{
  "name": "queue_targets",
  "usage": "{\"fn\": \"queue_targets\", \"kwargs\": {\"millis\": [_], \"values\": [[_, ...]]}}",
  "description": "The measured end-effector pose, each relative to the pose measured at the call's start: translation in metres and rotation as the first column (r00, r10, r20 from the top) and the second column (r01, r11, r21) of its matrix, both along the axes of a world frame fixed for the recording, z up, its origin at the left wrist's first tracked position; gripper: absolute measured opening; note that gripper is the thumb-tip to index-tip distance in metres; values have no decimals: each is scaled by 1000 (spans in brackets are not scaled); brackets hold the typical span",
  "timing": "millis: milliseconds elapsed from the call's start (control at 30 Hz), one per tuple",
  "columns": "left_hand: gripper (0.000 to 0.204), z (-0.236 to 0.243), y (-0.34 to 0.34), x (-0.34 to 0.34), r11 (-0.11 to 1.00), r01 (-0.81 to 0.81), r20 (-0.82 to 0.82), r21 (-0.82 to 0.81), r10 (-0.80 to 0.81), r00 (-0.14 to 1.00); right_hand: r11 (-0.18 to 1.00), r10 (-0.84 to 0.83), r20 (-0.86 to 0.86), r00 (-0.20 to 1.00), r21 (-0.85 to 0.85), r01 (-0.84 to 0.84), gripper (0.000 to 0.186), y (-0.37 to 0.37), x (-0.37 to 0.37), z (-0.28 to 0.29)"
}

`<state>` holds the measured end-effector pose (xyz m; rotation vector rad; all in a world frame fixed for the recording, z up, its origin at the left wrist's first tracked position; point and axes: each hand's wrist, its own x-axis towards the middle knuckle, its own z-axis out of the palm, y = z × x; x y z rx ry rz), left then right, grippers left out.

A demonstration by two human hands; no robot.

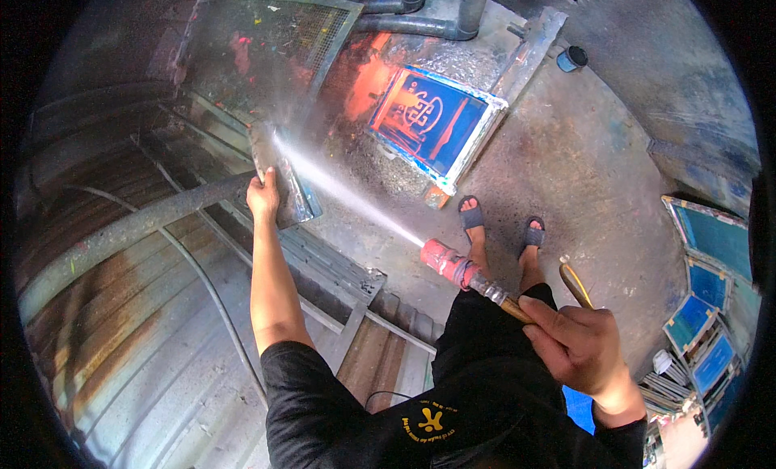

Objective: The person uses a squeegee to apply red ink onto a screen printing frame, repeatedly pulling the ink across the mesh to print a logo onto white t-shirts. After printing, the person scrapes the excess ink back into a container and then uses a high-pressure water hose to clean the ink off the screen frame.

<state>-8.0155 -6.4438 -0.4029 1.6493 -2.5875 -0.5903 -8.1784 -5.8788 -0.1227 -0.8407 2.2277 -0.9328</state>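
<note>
My left hand point(263, 196) reaches out at the left, its fingers closed round the pale near edge of a flat, dark rectangular panel point(293, 196). The panel is tilted and wet-looking; I cannot make out its exact kind. Low on the right, my right hand point(578, 340) grips a yellow hose point(515, 309) just behind its red spray nozzle point(447, 261). A white jet of water point(347, 196) shoots from the nozzle up and left, striking the panel's far end. Mist hangs around that spot.
A blue printing screen point(453, 129) smeared with orange leans beyond my feet. Grey pipes point(412, 24) and a mesh panel point(323, 36) stand at the far side. A small dark pot point(571, 59) sits far right. More framed screens point(711, 234) line the right; corrugated metal point(162, 331) fills the left.
</note>
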Motion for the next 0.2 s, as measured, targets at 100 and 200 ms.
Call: {"fn": "queue_targets", "kwargs": {"millis": [100, 200], "values": [[56, -2, -1, 29, 998, -66, -149, 23, 69, 986, 998, -47, 32, 998, 34, 46, 44, 12, -7, 8], [48, -9, -5, 45, 993, -73, -413, 96, 106, 904, 996, -85, 83, 993, 1, 85, 45, 34, -12, 13]]}}
